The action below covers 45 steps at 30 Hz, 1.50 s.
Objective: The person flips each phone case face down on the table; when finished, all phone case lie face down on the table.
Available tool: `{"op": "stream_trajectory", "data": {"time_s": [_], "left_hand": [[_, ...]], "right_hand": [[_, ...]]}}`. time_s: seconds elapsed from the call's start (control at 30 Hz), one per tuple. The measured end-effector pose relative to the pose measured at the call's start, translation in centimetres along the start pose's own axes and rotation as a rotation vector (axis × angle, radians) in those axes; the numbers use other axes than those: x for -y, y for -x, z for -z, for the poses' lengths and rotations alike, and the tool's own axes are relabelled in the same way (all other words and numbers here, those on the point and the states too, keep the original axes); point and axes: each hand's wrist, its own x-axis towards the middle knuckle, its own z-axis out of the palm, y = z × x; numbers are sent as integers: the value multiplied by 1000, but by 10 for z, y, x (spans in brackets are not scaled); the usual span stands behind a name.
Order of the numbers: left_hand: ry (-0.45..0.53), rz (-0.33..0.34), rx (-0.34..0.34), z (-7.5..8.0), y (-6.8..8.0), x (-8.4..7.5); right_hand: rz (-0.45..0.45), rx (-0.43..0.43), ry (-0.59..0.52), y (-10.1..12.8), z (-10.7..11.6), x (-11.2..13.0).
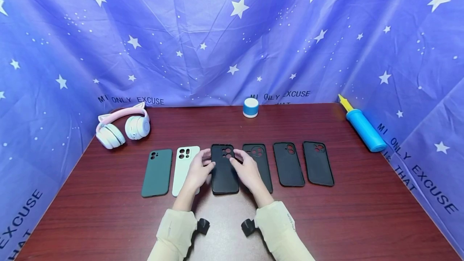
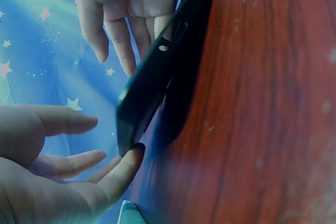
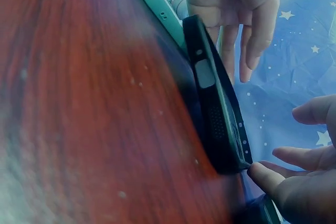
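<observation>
- Touching the black phone case (image 1: pixel 224 176) from either side, the left hand (image 1: pixel 198 170) and right hand (image 1: pixel 247 168) have only fingertips on it; the case sits third from the left in a row of six.
- Left fingers are loose and spread, one fingertip at the case's edge in the left wrist view; a drop there looks possible, since so little skin bears on it.
- Right fingers are likewise spread, one tip at a corner; uneven pressure between the hands could twist the case.
- The wrist views show it tilted over the table (image 1: pixel 108 220); whether any edge rests on the wood I cannot tell. If one tip slips, that side would probably slap down.
- The pale green case (image 1: pixel 181 172) lies just beside the left hand, and the round-cutout case (image 1: pixel 263 168) partly beneath the right in the head view; a careless sideways sweep might knock either askew.
</observation>
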Motion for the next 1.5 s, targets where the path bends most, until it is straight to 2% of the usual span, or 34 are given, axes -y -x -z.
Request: {"op": "stream_trajectory", "data": {"time_s": [0.17, 0.33, 0.53, 0.8, 1.0, 1.5], "left_hand": [[25, 34, -32, 1, -1, 2], [35, 69, -32, 1, -1, 3], [72, 89, -40, 2, 0, 3], [180, 87, -47, 2, 0, 2], [239, 67, -30, 2, 0, 0], [318, 63, 16, 3, -1, -3]], "right_hand": [[0, -6, -1, 2, 0, 1], [15, -16, -2, 5, -1, 3], [39, 13, 41, 7, -4, 6], [85, 15, 90, 8, -5, 8], [81, 29, 97, 8, -5, 8], [74, 23, 4, 5, -11, 6]]}}
